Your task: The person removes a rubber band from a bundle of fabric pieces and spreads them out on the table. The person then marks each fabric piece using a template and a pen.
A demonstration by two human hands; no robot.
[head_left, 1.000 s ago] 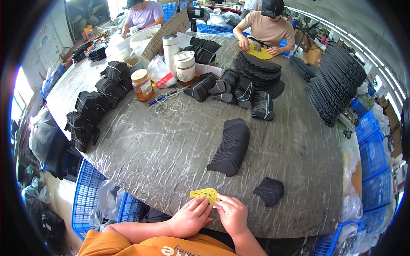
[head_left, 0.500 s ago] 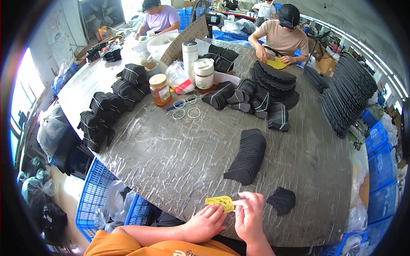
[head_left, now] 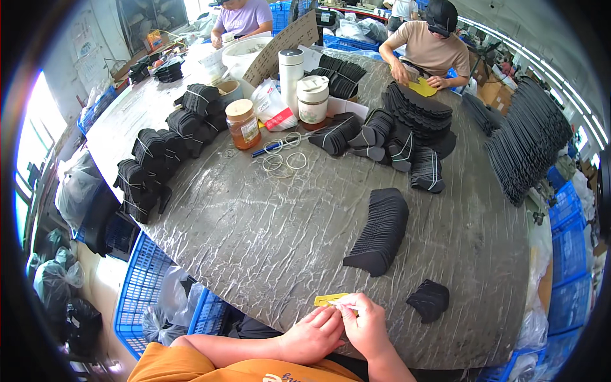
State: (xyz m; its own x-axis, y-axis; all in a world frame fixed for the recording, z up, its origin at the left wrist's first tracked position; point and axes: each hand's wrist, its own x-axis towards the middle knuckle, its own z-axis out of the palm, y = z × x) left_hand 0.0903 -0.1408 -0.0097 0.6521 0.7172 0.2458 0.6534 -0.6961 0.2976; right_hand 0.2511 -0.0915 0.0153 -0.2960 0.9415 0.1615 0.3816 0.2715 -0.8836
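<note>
A yellow template with cut-out slots is at the table's near edge. My left hand has its fingers together on the template's lower edge, holding it; whatever lies beneath is hidden. In my right hand a slim white pen is pinched, its tip over the template, and this hand covers the template's right part. To the right lies a small pile of black cut pieces. Farther off, a long fanned stack of black pieces rests on the table.
Banded black bundles line the left side, with more at the back. A honey-coloured jar, white flask, lidded cup and rubber bands stand or lie mid-table. A co-worker sits opposite. Blue crates flank the table.
My right hand has moved left over the template, bringing the pen onto it and covering more of it. The left hand stays by the template. The whole view has shifted slightly.
</note>
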